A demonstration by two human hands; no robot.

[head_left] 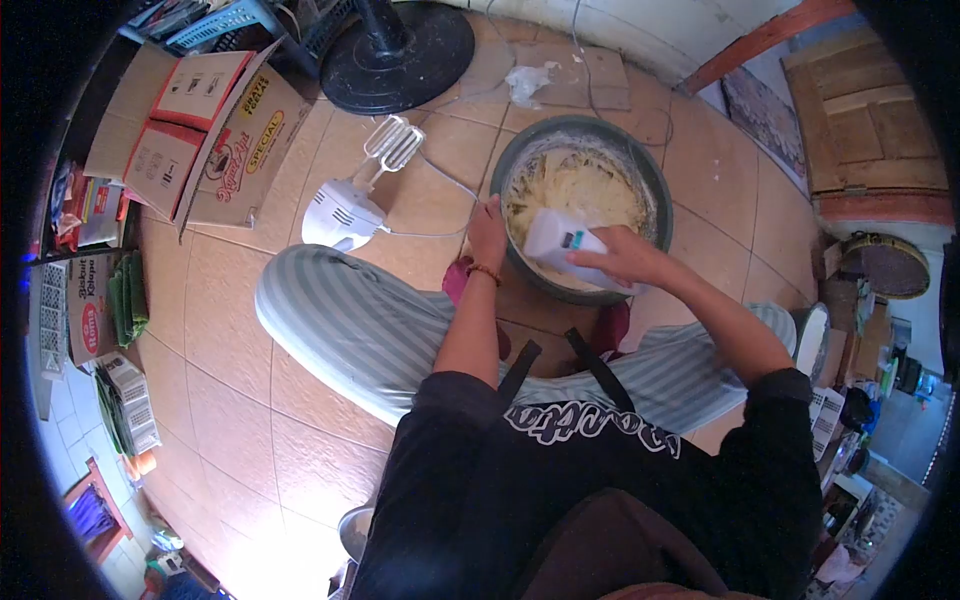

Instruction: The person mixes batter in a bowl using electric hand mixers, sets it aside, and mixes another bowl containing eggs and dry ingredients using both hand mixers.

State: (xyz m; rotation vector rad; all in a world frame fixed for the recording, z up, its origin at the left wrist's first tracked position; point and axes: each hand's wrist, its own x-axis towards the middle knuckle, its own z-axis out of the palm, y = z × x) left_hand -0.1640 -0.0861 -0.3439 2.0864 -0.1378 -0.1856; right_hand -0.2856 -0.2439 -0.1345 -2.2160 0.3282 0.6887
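Observation:
A large dark grey basin (662, 190) sits on the tiled floor before my crossed legs, with a pale yellow mixture (590, 185) inside. My right hand (625, 257) is wrapped round a white, partly translucent container (548, 238), tilted over the basin's near side. My left hand (487, 235) is at the basin's left rim, its fingers pressed together against the edge. A white hand mixer (342, 212) with two beaters rests on the floor left of the basin, its cord running toward my left hand.
An open cardboard box (245, 150) stands at the upper left. A round black stand base (400, 60) and a crumpled plastic bag (527, 84) lie beyond the basin. Cables cross the floor there. A woven round tray (885, 266) is at the right.

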